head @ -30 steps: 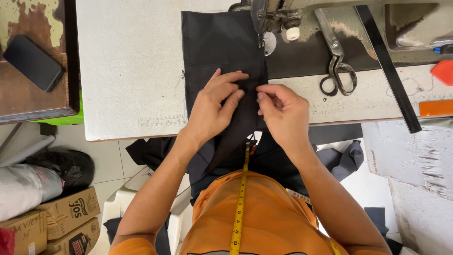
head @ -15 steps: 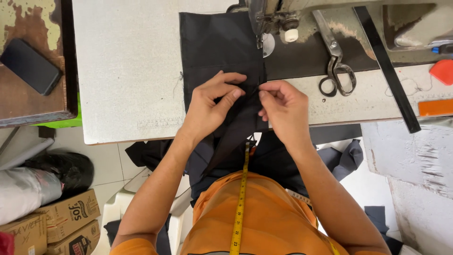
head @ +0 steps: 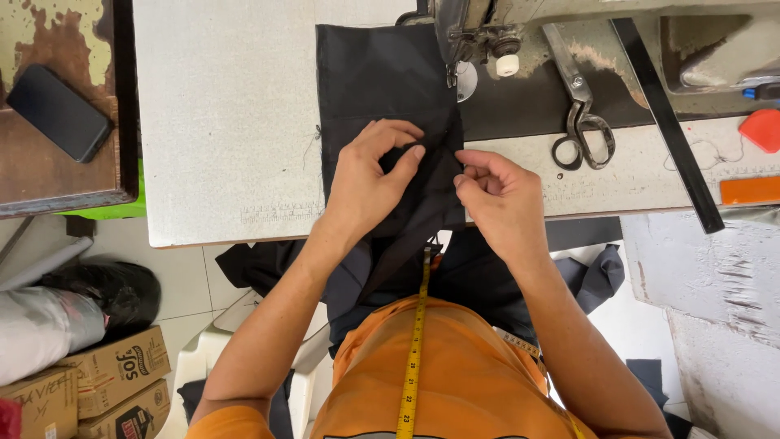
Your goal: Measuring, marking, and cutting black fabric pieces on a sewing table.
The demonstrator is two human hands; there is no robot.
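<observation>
A piece of black fabric (head: 378,77) lies on the white sewing table (head: 219,122) and hangs over its near edge. Its far end sits under the presser foot of the sewing machine (head: 467,36). My left hand (head: 370,179) presses on the fabric, thumb and fingers pinching a fold near its right edge. My right hand (head: 500,199) pinches the same right edge from the other side, fingertips almost touching the left hand's.
Metal scissors (head: 578,114) and a long black ruler (head: 666,122) lie right of the machine, with orange pieces (head: 760,130) beyond. A dark phone (head: 58,112) rests on a worn wooden table at left. Cardboard boxes (head: 97,378) stand on the floor. A yellow tape measure (head: 414,349) hangs down my chest.
The fingers of both hands have shifted slightly on the fabric's right edge, and the fold has been drawn a little tighter. The fabric itself has stayed in place.
</observation>
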